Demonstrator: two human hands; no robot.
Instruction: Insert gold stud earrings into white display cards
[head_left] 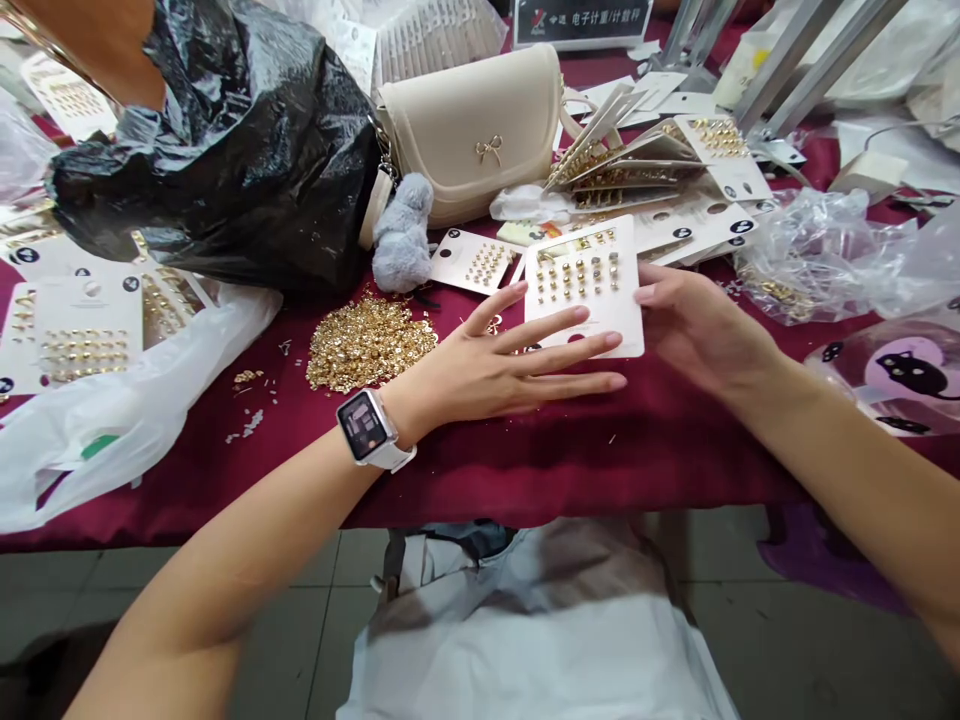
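An earring card (628,290) with rows of small gold studs is held up over the table by its right edge, gripped in my right hand (694,325). My left hand (480,370), with a white smartwatch on the wrist, spreads its fingers in front of the card's lower part. Whether those fingertips touch the card I cannot tell. Just left of that hand lies a heap of small gold pieces (360,345). A second earring card (457,255) with gold studs lies flat behind, partly covered by the held one.
A cream handbag (450,120) with a grey plush charm (403,235) stands at the back beside a black plastic bag (277,150). Stacked earring cards (682,230) lie back right, near crumpled clear bags (795,250). A white plastic bag (142,420) and more cards (90,310) sit left.
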